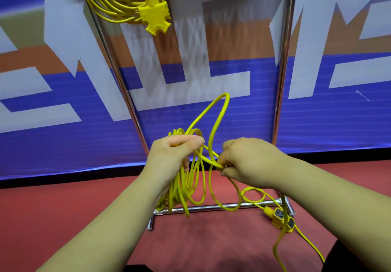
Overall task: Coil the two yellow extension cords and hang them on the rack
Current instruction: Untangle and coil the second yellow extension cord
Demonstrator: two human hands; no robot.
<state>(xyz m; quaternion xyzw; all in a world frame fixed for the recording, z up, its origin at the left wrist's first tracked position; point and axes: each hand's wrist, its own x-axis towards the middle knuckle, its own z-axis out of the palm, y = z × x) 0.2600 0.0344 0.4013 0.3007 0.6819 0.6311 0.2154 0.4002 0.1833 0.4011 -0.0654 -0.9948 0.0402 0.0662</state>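
1. Coiling is the step in hand, seen from the head view. One thin yellow extension cord (pixel 118 5) already hangs as a finished bundle high on the far left of the chrome tube rack (pixel 127 94), with its yellow multi-way socket head (pixel 155 20) dangling below it.
2. The second yellow cord (pixel 191 187) is partly gathered. The left hand (pixel 171 155) is curled tight round the tops of its loops. They hang as a long narrow bundle, long axis near vertical, with the bottoms down by the rack's base bar (pixel 211 207).
3. The right hand (pixel 251 163) pinches a single strand just right of the bundle, fingers closed on it. A free loop (pixel 220 111) stands up between the two hands, its tip pointing up and away.
4. The loose tail runs down and right to a yellow socket block (pixel 281 218) lying on the red floor (pixel 211 246) near the rack's right foot.
5. To do this well, I'd say: lay the upright loop over into the left hand at the same length as the others. Let the strand roll so it doesn't kink. Draw the tail in gently so the block doesn't snag the base bar.
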